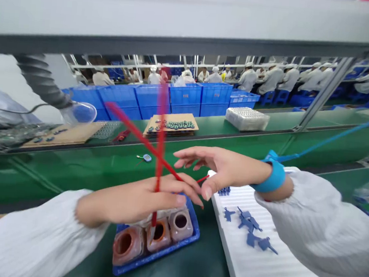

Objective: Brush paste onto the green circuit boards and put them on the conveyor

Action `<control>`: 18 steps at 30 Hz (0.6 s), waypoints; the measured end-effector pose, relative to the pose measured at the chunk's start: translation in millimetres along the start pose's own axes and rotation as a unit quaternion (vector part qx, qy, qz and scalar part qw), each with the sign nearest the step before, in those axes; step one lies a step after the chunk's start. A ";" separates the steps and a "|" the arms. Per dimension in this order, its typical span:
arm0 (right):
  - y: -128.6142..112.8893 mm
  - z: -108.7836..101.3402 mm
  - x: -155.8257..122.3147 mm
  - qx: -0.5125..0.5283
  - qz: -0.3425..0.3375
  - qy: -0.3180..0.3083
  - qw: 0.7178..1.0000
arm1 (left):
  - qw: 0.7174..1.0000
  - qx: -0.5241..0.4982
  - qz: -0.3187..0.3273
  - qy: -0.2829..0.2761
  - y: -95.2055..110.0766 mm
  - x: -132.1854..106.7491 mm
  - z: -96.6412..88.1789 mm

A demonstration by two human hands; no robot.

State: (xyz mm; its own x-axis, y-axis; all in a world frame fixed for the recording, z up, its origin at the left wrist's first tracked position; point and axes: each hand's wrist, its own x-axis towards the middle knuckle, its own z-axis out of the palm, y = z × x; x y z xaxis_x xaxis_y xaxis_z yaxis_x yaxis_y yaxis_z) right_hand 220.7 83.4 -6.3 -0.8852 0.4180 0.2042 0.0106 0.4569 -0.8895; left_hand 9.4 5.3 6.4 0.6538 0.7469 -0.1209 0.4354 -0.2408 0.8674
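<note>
Two thin red sticks [160, 153] cross in front of the camera, seen blurred. One stands nearly upright, its lower end reaching down toward the middle jar. The other slants from upper left to just beneath the right hand [217, 169], with a short red end showing past the fingers. Both sticks lie across the left hand [143, 195], though whether it grips them cannot be told. The hands are just apart, the left fingers extended and the right fingers spread, with a blue wrist strap [274, 177] and blue cord [326, 142] on that wrist.

Beneath the left hand, a blue tray [157, 257] holds three open jars [158, 235] with brownish contents. To the right, a ribbed white foam board [272, 275] carries small blue parts [247, 230]. Both sit on a green conveyor [71, 176].

Beyond, a cardboard sheet [173, 122] bears small round components, beside a white box [247, 119]. Blue crates [149, 96] and co-workers [270, 79] lie farther back.
</note>
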 end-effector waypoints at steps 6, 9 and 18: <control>-27.4 -3.8 1.9 0.100 0.061 -0.120 0.986 | 0.976 0.094 0.023 -0.195 36.0 46.7 4.5; -37.1 -3.2 -7.9 0.038 0.034 -0.071 0.996 | 0.963 0.156 0.036 -0.216 44.9 52.1 1.8; -29.7 -13.2 -44.0 -0.036 -0.060 0.183 0.981 | 0.978 0.037 0.015 0.207 -33.5 87.0 -94.5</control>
State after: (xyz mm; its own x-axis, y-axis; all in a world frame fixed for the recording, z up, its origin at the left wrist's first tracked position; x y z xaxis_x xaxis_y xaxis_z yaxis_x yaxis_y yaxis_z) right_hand 265.5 61.9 16.5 -0.6566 0.6048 0.4507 -0.0390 0.5695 -0.8211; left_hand -6.8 137.0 12.5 0.3668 0.9222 0.1227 0.4740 -0.2988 0.8283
